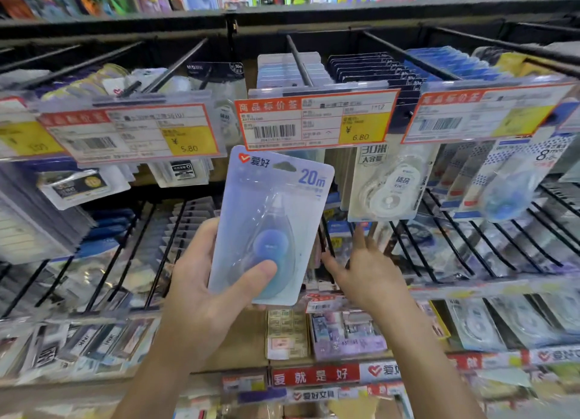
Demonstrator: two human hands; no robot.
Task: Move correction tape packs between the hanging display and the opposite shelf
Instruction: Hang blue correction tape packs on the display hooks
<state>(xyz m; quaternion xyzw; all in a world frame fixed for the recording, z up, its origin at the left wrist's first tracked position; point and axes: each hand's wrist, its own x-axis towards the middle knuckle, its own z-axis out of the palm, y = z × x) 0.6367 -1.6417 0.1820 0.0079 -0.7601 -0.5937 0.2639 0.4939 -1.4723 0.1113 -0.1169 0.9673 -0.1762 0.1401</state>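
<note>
My left hand (201, 280) grips a pale blue correction tape pack (273, 218) marked 20m, thumb across its blister, upright in front of the hanging display. The pack's top sits just under the middle price tag (317, 119) of a black hook (298, 58) that carries several similar pale blue packs. My right hand (361, 268) is to the right of the pack, fingers spread and straight, reaching toward the hooks behind it and holding nothing.
A white 30m tape pack (389, 183) hangs to the right, and a blue 8m pack (508, 180) farther right. Rows of black hooks with more packs fill the lower tiers (470, 249). Boxed stationery (342, 331) lies on the bottom shelf.
</note>
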